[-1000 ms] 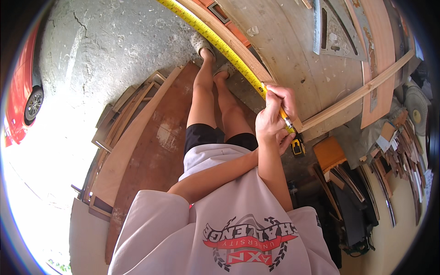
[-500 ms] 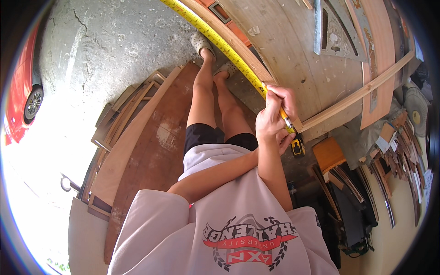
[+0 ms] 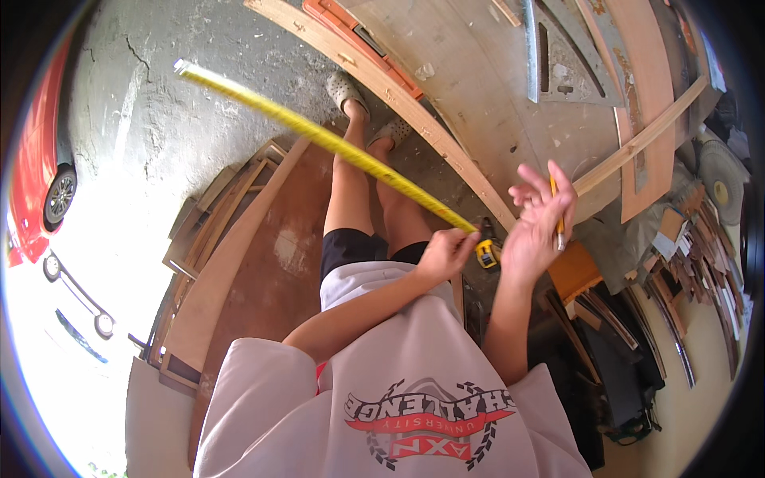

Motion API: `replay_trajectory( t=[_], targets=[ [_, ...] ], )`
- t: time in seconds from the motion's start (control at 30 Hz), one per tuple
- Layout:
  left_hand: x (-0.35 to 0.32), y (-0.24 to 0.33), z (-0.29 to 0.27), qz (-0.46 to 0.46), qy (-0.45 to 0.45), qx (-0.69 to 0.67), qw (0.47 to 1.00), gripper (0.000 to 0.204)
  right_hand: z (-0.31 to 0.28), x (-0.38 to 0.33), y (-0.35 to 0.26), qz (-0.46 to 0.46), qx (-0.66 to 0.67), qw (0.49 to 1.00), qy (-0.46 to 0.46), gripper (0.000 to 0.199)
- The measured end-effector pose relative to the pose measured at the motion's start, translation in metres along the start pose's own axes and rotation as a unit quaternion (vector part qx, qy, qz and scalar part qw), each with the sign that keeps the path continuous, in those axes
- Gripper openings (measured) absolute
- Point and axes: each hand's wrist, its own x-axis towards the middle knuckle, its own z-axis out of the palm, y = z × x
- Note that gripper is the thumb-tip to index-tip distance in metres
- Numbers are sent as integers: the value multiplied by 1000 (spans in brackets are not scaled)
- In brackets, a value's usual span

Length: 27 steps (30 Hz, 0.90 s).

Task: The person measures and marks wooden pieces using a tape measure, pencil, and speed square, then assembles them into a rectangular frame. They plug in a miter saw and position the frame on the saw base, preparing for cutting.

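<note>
Yellow steel ran out as one long measuring-tape blade (image 3: pixel 319 135), stretched through the air from its yellow and black case (image 3: pixel 486 253) up and to the left, its free tip (image 3: pixel 182 68) hanging above the grey concrete floor (image 3: pixel 159 119). The left hand (image 3: pixel 446 253) was clenched around the blade just beside the case, holding the tape clear of the bench. The right hand (image 3: pixel 538 223) was raised near it with its fingers spread loosely, one slim yellow pencil (image 3: pixel 555 209) gripped between them and standing nearly upright.

The pale wooden bench (image 3: pixel 470 88) lay beyond both hands. One long curved wooden strip (image 3: pixel 382 88) ran along its near edge, one grey metal square (image 3: pixel 558 64) rested on top, and a second, thinner wooden strip (image 3: pixel 637 143) crossed towards the right.

Two bare legs (image 3: pixel 351 191) reached down to two grey slip-on shoes (image 3: pixel 347 89) on the floor. One broad brown board (image 3: pixel 271 263) leaned to the left of them, with a stack of wooden frames (image 3: pixel 207 223) beside it. Two cars showed at the left rim, one red (image 3: pixel 36 175) and one white (image 3: pixel 64 311).
</note>
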Motion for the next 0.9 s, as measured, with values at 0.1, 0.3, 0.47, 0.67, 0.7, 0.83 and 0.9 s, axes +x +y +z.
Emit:
replay_trajectory(
  t=[0.1, 0.3, 0.47, 0.67, 0.7, 0.83, 0.9],
  targets=[
    [-14, 27, -47, 17, 10, 31, 999, 23, -32, -19, -33, 19, -235, 951, -202, 41],
    [-9, 138, -74, 156, 89, 56, 982, 18, -24, -31, -34, -136, -281, 913, -264, 56],
    [31, 208, -86, 155, -60, 2, 986, 50, -16, 18, -42, -179, -139, 971, -74, 37],
    [99, 261, -107, 201, 147, 238, 939, 45, -42, 81, -46, -201, 29, 978, 50, 40],
    [113, 266, -106, 189, 160, 288, 925, 44, -46, 86, -45, -213, 37, 974, 66, 41],
    [163, 271, -67, 175, 174, 404, 881, 41, -56, 93, -42, -227, 47, 967, 104, 45],
    [176, 271, -55, 169, 185, 420, 872, 37, -60, 95, -42, -217, 67, 968, 109, 46]
  ],
)
